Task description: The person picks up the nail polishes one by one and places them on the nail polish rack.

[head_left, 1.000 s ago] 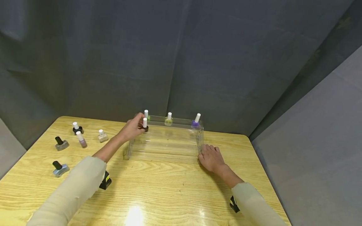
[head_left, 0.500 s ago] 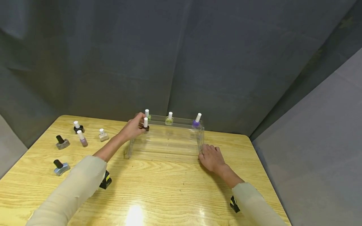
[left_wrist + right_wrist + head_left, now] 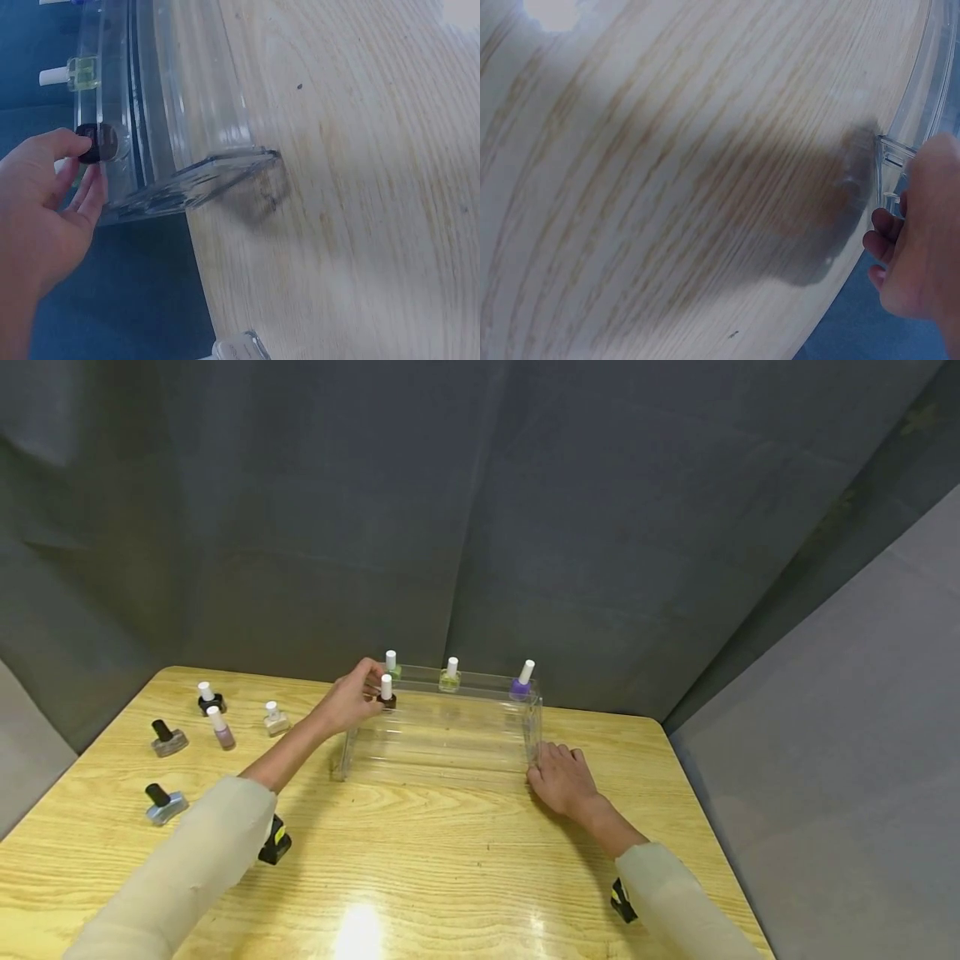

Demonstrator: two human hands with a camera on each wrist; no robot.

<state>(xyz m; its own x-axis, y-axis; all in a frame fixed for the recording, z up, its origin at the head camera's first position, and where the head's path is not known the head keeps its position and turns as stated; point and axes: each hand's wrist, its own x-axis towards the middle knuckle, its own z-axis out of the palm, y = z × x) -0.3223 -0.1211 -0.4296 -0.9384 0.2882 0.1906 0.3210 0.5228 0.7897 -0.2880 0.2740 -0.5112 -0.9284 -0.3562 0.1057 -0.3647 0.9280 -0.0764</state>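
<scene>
A clear acrylic tiered stand (image 3: 442,743) stands toward the back of the wooden table. My left hand (image 3: 352,697) pinches a dark nail polish bottle (image 3: 386,700) with a white cap at the left end of the tier below the top. In the left wrist view, thumb and fingertips lie on opposite sides of this dark bottle (image 3: 91,143). Along the top tier are a green bottle (image 3: 394,672), a yellow one (image 3: 449,681) and a purple one (image 3: 521,689). My right hand (image 3: 561,779) grips the stand's right side panel, fingers curled at its edge (image 3: 889,176).
Left on the table are a black bottle (image 3: 212,702), a lilac one (image 3: 223,737), a clear one (image 3: 276,723), a grey one (image 3: 170,743) and a light blue one (image 3: 167,810). A dark curtain (image 3: 300,527) hangs behind the table.
My left wrist has shifted slightly left while the fingers stay at the dark bottle. My right hand and the stand hold their place.
</scene>
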